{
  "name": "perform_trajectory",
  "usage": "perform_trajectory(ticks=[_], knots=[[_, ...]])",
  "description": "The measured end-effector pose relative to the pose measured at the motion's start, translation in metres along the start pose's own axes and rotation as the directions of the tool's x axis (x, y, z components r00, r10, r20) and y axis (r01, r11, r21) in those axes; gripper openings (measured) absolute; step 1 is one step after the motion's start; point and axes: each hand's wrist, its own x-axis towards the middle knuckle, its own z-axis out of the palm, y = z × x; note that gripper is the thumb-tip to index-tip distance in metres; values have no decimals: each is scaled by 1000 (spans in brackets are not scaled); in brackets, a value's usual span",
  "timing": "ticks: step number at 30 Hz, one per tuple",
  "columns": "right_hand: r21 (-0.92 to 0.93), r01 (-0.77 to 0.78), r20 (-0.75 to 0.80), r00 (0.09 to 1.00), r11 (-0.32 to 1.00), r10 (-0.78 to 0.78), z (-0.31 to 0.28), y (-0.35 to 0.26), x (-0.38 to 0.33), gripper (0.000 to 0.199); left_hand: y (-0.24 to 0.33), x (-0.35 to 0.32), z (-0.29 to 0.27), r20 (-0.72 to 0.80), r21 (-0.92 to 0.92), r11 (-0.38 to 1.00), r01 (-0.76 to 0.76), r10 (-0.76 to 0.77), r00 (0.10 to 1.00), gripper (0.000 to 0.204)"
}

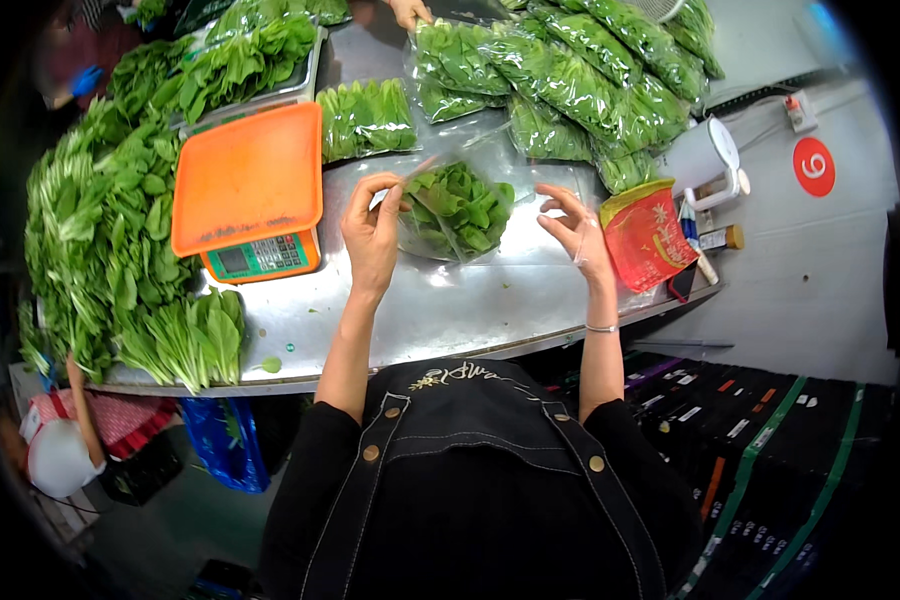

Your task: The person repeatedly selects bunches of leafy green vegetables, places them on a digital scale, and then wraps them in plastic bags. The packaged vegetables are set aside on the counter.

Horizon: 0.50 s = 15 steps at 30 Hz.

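Landmark: orange scale (248, 190), on steel table (440, 310).

Bag of greens (457, 210) lies on table, just right of scale, between both hands. Clear plastic, mouth toward the far side; leaves bunched inside.

Left hand (373, 232): just right of scale, at bag's left edge. Thumb and forefinger pinched on the plastic at the bag's upper left corner; other fingers curled.

Right hand (577, 232): well right of scale, at bag's right side. Fingers loosely spread and curved, palm toward bag. A thin clear strip seems to hang at the fingertips; cannot tell if it is gripped. Bracelet on wrist.

Left of scale: loose greens (100, 240) heaped along table edge.
Behind scale: tray of greens (235, 65); one flat packed bag (367, 118) just right of it.
Far right of scale: stack of packed bags (585, 75), red bag (645, 235), white jug (705, 158).
Another person's hand (408, 12) at far table edge.
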Motion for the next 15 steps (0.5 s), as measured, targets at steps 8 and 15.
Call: perform_trajectory(ticks=[8,15], knots=[[371,123,-155,986,921,-69,44,-13,10,8,5,-1,-6,-51,-5,999,32,-32,998,11],[390,139,-138,986,910,-92,23,-39,-13,12,43,-16,-15,-166,292,951,97,-50,985,7]])
